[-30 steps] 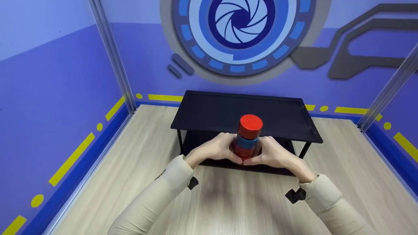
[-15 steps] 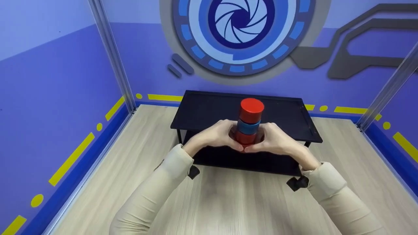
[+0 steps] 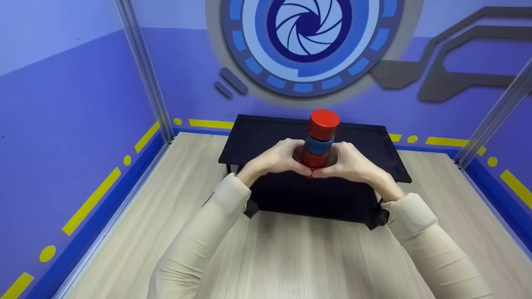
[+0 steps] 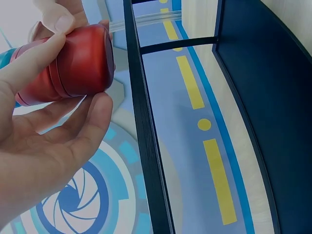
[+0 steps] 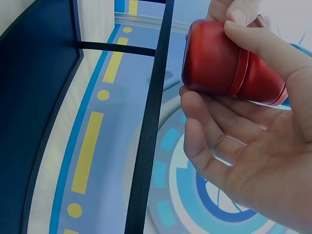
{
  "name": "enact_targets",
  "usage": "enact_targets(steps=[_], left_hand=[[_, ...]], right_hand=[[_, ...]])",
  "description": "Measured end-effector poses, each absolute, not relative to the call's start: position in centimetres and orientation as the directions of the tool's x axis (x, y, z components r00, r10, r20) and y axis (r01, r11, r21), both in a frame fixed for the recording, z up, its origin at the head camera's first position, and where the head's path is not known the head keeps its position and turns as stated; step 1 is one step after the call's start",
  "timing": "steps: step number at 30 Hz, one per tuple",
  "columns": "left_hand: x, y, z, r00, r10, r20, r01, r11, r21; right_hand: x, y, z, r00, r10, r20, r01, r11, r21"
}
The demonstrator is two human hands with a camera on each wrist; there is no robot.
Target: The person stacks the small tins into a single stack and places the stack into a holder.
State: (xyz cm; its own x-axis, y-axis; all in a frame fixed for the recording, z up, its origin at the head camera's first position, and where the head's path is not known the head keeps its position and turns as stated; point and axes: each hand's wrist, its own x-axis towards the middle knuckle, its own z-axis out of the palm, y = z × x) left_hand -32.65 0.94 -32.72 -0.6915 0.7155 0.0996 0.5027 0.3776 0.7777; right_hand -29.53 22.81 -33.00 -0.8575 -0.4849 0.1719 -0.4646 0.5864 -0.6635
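Note:
A tall red-and-blue cylinder (image 3: 320, 145) stands upright between my two hands in the head view, its red top highest and a blue band below. It could be stacked tins or one bottle; I cannot tell. My left hand (image 3: 279, 157) grips its lower red part from the left, and my right hand (image 3: 354, 162) does so from the right. Both thumbs meet on the near side. In the left wrist view the cylinder's red base (image 4: 87, 61) shows free of any surface. The right wrist view shows curled fingers (image 5: 214, 131) under the red base.
A low black two-tier rack (image 3: 266, 135) stands behind and below the hands, its top tray's front edge close to the cylinder. Its lower shelf (image 3: 307, 197) sits near the wooden tabletop (image 3: 291, 257). Purple walls (image 3: 75, 124) with metal corner posts enclose the table.
Both hands have raised the cylinder and carried it forward, from the rack's front edge up over the top tray. The grip looks the same throughout.

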Motion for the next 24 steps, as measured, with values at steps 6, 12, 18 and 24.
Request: enact_targets(steps=[6,12,18,24], left_hand=[[-33.9,1.5,-32.7,-0.712,0.696,0.097,0.472,0.372,0.799],[-35.2,2.1,-32.9,-0.729,0.682,0.054,0.415,0.378,0.828],[-36.4,2.5,-33.3,-0.737,0.675,0.047,0.387,0.363,0.848],[-37.2,2.7,-33.4,-0.739,0.672,0.046,0.373,0.353,0.858]], right_hand=[[-30.8,23.0,-32.9,-0.873,-0.457,0.173,-0.445,0.599,-0.665],[-31.9,23.3,-33.5,-0.888,-0.426,0.171,-0.417,0.590,-0.692],[-33.0,23.5,-34.0,-0.897,-0.410,0.167,-0.400,0.587,-0.704],[-33.8,23.7,-34.3,-0.902,-0.397,0.171,-0.397,0.603,-0.692]])
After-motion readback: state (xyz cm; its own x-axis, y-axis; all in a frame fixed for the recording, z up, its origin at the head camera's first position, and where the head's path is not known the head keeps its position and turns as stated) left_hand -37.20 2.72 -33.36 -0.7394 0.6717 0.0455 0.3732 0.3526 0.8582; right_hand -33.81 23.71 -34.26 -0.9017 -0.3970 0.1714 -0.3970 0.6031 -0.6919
